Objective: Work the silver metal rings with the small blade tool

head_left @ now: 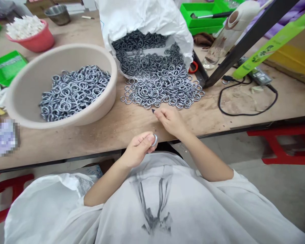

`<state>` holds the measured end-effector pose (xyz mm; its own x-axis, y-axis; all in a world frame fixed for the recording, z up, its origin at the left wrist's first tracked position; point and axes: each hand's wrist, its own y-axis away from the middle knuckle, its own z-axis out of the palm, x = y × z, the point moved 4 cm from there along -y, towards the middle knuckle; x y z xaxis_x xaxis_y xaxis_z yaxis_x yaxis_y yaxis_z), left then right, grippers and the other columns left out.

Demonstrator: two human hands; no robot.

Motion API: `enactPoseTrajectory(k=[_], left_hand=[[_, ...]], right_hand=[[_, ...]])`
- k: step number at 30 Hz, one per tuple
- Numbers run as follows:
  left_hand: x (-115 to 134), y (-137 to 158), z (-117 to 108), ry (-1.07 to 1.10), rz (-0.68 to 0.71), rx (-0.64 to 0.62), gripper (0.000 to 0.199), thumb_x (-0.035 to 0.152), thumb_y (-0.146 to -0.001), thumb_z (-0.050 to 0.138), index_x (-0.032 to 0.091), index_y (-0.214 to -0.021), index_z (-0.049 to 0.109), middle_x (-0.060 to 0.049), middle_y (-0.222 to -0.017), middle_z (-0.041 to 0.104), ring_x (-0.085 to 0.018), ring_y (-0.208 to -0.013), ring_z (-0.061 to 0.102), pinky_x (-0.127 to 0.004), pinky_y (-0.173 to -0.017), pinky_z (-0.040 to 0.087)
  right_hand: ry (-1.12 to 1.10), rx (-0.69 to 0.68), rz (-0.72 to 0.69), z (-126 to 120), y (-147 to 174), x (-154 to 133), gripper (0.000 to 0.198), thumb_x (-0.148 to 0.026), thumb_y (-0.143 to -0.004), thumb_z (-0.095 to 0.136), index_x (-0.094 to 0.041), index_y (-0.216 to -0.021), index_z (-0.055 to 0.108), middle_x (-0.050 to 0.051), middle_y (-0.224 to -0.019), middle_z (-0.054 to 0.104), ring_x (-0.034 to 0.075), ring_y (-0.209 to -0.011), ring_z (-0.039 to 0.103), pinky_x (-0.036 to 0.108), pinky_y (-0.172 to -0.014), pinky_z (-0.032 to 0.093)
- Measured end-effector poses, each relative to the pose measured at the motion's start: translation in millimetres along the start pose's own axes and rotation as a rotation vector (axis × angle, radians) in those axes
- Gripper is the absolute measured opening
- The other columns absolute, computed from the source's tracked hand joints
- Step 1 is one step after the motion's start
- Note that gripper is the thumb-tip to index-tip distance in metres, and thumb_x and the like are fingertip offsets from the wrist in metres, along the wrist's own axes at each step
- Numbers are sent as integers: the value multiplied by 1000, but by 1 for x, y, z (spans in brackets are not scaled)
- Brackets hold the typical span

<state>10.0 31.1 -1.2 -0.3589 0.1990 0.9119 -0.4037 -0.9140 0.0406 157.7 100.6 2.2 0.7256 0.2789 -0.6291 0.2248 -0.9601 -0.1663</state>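
Observation:
My left hand [139, 147] is closed, pinching a grey metallic-looking ring [155, 140] between thumb and fingers over the table's front edge. A little further forward, my right hand [171, 120] is closed around a thin tool with a dark pointed tip [153, 110]; the rest of it is hidden in the fingers. Just beyond that tip lies a loose pile of rings [165, 88], spilling out of a white sack [147, 17] on its side. To the left, a large beige basin [61, 123] holds a heap of the same rings [73, 91].
At the back left are a red bowl [38, 42] of white pieces, a metal bowl [58, 15] and a green tray [8, 67]. A slanted black bar [234, 54], a bottle [218, 44] and a looped cable [220, 101] occupy the right. Red stools [282, 145] stand below.

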Motion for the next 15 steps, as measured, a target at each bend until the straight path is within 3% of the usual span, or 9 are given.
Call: enactPoseTrajectory(k=[3,6,10,15], left_hand=[[-1,-1,-11,4,-17,59,40,48,-89,67,15,-67,62,-1,-63,56,-10,-60,51,-23,-60,41],[1,-5,-25,5,-37,182,29,43,-83,75,14,-83,71,-3,-73,66,-10,-66,59,-21,-64,47],[7,-9,-43,74,-70,322,29,30,-76,79,15,-100,72,-1,-71,69,-9,-61,62,-21,-64,54],[14,-16,-55,147,-145,413,12,21,-77,66,11,-84,68,-5,-75,70,-11,-59,64,-24,-59,58]], right_hand=[[180,-7,17,2,-28,3,34,-49,-99,50,-20,-97,68,5,-89,71,21,-80,60,28,-65,30],[350,-64,-51,9,-48,-9,37,-42,-94,62,-24,-126,62,8,-115,71,26,-95,64,29,-69,34],[486,-122,-17,14,-62,-11,27,-34,-96,58,-21,-118,67,12,-116,69,27,-93,65,32,-69,36],[253,33,24,-4,-58,5,22,-33,-94,56,-17,-89,70,9,-96,68,22,-82,60,32,-66,33]])
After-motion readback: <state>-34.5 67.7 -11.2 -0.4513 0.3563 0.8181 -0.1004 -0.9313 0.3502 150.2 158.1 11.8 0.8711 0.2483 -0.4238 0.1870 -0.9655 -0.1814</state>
